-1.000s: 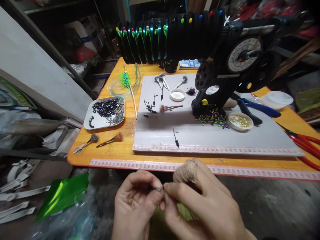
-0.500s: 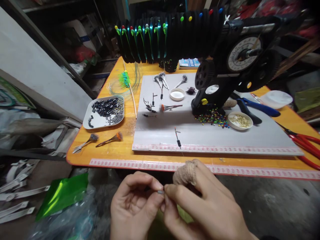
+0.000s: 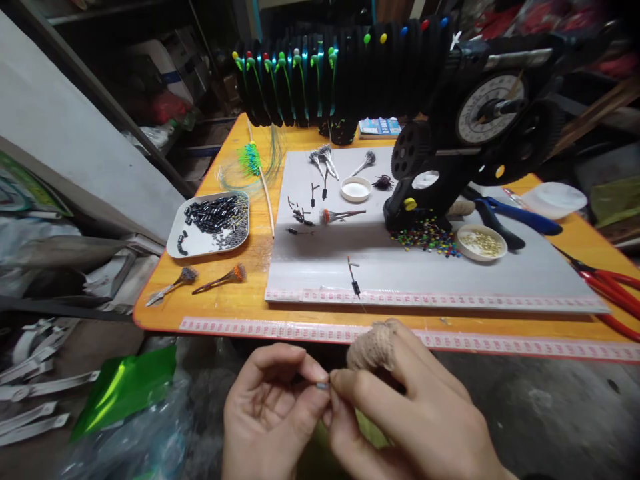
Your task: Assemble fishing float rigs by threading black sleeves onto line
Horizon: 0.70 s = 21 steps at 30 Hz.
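Observation:
Thumb and forefinger of my left hand [image 3: 280,413] pinch a small grey piece [image 3: 323,386], too tiny to name. My right hand [image 3: 410,407] meets it there, its thumb and forefinger pressed together at the piece's right end; what they grip is hidden. Tan cloth tape [image 3: 373,345] wraps a finger of my right hand. Both hands are in front of the table's near edge. Beyond them, a small black cylinder with a thin stem [image 3: 355,288] shows against the grey board [image 3: 310,267]. Several similar black pieces [image 3: 303,217] are farther back, beside an orange-tipped wire bundle [image 3: 327,215].
A white tray [image 3: 173,233] of black and grey parts sits left. A black geared stand with a dial [image 3: 493,107] rises at the back right. Coloured beads [image 3: 425,237], a dish of gold bits [image 3: 463,250], blue-handled pliers [image 3: 525,217] and red-handled pliers [image 3: 605,287] lie right.
Both hands keep the same pinch with hardly any movement. Two of the stemmed black pieces at the board have shifted or tilted slightly.

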### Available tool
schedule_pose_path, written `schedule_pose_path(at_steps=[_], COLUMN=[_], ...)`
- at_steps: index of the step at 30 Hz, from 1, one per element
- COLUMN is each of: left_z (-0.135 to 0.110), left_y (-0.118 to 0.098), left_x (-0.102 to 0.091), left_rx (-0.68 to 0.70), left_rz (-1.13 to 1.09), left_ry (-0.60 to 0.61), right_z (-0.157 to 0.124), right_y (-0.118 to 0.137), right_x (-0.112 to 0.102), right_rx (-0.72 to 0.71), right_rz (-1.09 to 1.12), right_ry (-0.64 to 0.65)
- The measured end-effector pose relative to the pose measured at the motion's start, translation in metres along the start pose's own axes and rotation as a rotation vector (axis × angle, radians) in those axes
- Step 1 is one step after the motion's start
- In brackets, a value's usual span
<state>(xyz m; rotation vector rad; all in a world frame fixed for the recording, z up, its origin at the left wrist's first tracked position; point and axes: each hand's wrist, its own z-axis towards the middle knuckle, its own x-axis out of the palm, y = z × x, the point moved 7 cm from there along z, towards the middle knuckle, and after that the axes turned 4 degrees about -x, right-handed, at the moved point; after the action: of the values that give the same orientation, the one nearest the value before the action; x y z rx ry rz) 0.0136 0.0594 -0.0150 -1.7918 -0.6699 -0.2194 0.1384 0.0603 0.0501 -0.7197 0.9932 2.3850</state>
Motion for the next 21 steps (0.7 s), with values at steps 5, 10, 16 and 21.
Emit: schedule_pose_path(at_steps=[5,10,16,21], left_z=[0.0004,-0.0002,-0.0001,-0.0013], left_y=[-0.0007,-0.0013,-0.0015,-0.0057], left_x=[0.0001,0.0020,0.0010,0.0006], left_rx=[0.009,-0.001,-0.002,0.067], left_rz=[-0.002,-0.013,0.012,0.058], left_ry=[-0.005,-0.002,0.012,0.007], right_z=[0.0013,0.0016,0.0053,0.0050], right_y=[-0.0003,0.0012,0.0029,0.0008], right_x=[0.0000,-0.0017,-0.0012,-0.0009], right_rx=[0.004,-0.022,-0.021,-0.040], right_rz=[-0.003,-0.004,-0.019,-0.049], right_ry=[0.018,-0.017,-0.010,-0.033])
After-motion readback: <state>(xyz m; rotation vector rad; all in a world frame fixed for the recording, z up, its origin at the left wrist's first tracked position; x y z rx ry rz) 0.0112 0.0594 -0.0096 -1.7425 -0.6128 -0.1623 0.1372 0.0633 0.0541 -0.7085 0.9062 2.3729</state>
